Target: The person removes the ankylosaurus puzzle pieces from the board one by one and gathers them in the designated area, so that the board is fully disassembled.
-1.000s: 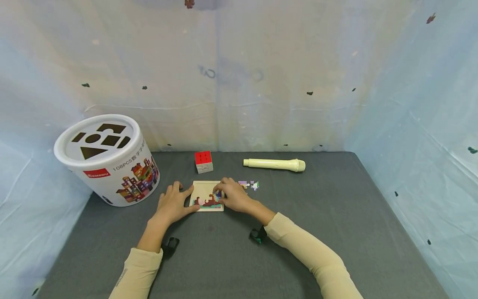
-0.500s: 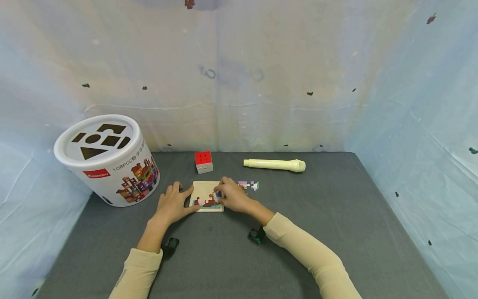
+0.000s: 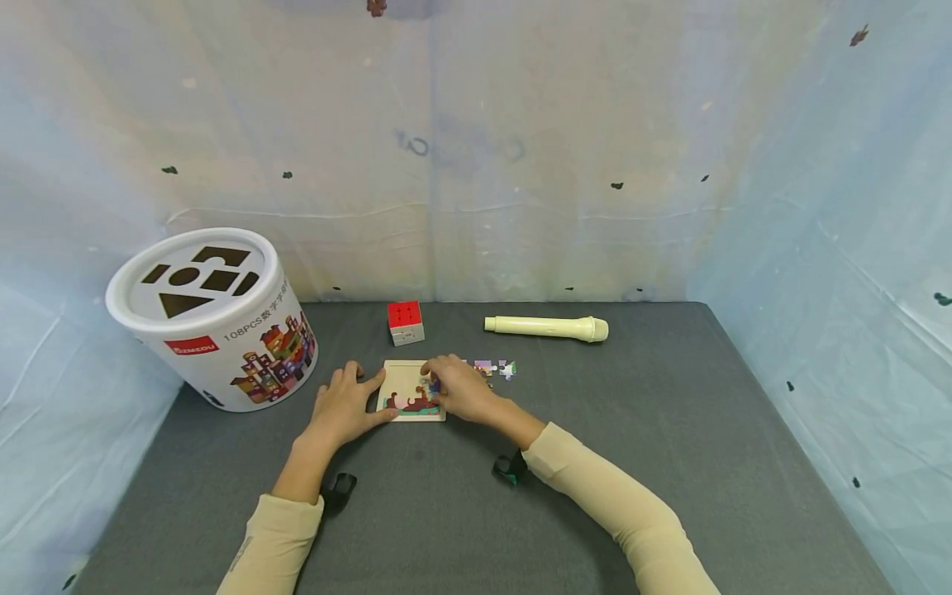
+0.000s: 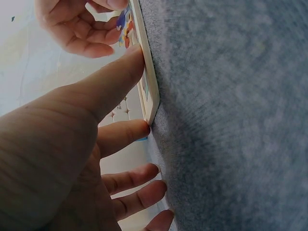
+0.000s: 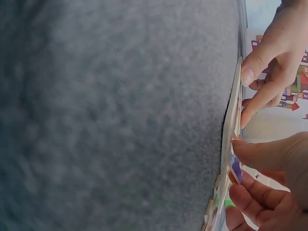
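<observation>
A shallow wooden puzzle tray (image 3: 402,376) lies on the grey cloth, its front part filled with several joined brown and teal pieces. My left hand (image 3: 344,406) steadies it from the left, the thumb resting on the front rim and the index fingertip at the edge, fingers spread. Over the tray's right side, my right hand (image 3: 463,388) pinches a blue-purple puzzle piece (image 5: 236,169) between thumb and fingers. That piece is tilted against the tray in the right wrist view; the head view mostly hides it behind the fingers. Loose puzzle pieces (image 3: 507,369) lie just right of my right hand.
Behind the tray stands a red-topped puzzle cube (image 3: 406,323). A pale yellow toy microphone (image 3: 546,328) lies at the back right. At the left is a big white block bucket (image 3: 216,322) with shaped holes in its lid. Cloth walls (image 3: 476,165) enclose the table.
My right hand has shifted slightly left over the tray, its fingers still on the puzzle piece. The left hand and the tray stay where they were.
</observation>
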Demonstrator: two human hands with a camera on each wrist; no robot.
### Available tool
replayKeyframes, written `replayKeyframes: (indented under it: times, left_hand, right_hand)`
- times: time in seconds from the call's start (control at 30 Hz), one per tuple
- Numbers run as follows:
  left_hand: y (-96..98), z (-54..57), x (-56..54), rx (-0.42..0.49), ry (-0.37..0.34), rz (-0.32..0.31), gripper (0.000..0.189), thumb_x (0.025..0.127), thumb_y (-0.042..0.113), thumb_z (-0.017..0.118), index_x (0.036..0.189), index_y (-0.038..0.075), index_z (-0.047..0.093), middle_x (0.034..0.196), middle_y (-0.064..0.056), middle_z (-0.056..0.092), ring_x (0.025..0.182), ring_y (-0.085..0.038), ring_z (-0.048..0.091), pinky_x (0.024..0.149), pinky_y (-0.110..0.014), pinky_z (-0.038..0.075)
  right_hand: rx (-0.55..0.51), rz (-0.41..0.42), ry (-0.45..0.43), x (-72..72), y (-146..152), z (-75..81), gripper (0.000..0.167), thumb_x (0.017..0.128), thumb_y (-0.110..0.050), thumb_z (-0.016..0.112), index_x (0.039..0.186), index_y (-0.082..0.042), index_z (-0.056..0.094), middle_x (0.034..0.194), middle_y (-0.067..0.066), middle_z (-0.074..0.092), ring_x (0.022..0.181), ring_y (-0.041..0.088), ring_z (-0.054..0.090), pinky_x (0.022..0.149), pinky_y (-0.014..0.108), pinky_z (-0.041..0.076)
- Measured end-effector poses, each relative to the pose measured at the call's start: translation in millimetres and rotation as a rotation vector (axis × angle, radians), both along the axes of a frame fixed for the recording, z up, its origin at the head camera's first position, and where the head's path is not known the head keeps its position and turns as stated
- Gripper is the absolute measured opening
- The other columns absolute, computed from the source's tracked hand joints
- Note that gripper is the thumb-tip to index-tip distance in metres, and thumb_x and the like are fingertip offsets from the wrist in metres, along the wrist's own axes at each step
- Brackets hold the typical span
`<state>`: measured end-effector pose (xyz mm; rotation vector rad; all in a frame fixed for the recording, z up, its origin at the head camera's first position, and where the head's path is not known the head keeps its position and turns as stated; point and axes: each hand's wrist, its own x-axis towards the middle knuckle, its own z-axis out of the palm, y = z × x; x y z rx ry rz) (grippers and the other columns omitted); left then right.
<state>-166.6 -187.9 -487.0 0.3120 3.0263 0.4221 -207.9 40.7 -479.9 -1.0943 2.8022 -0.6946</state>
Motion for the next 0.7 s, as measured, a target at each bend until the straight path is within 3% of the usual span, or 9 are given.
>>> replayKeyframes:
  times: [0.13, 0.4, 0.7]
  left_hand:
    - [0.1, 0.6, 0.4, 0.002, 0.001, -0.001, 0.079, 0.086, 0.054, 0.073, 0.147, 0.010, 0.050, 0.127, -0.025, 0.041, 0.108, -0.040, 0.044, 0.081, -0.059, 0.040]
    - [0.0, 0.2, 0.6, 0.000, -0.002, 0.001, 0.078, 0.086, 0.053, 0.073, 0.148, 0.011, 0.050, 0.128, -0.025, 0.041, 0.108, -0.040, 0.044, 0.081, -0.059, 0.040]
    - [0.4, -0.4, 0.3, 0.000, -0.001, 0.006, 0.078, 0.086, 0.053, 0.073, 0.148, 0.011, 0.050, 0.128, -0.024, 0.041, 0.109, -0.039, 0.044, 0.081, -0.059, 0.040]
  right_hand:
    - [0.014, 0.008, -0.005, -0.3, -0.2, 2.0, 0.035, 0.086, -0.007, 0.079, 0.118, -0.007, 0.066, 0.108, 0.005, 0.065, 0.096, 0.018, 0.056, 0.077, 0.030, 0.048]
    - [-0.014, 0.046, -0.030, -0.6, -0.6, 2.7, 0.033, 0.088, -0.004, 0.076, 0.120, -0.005, 0.068, 0.104, 0.007, 0.060, 0.075, 0.012, 0.054, 0.066, 0.024, 0.045]
    - [-0.075, 0.032, -0.068, 0.3, -1.2, -1.3, 0.029, 0.088, 0.001, 0.074, 0.115, -0.005, 0.064, 0.105, 0.007, 0.063, 0.094, 0.019, 0.062, 0.077, 0.029, 0.049]
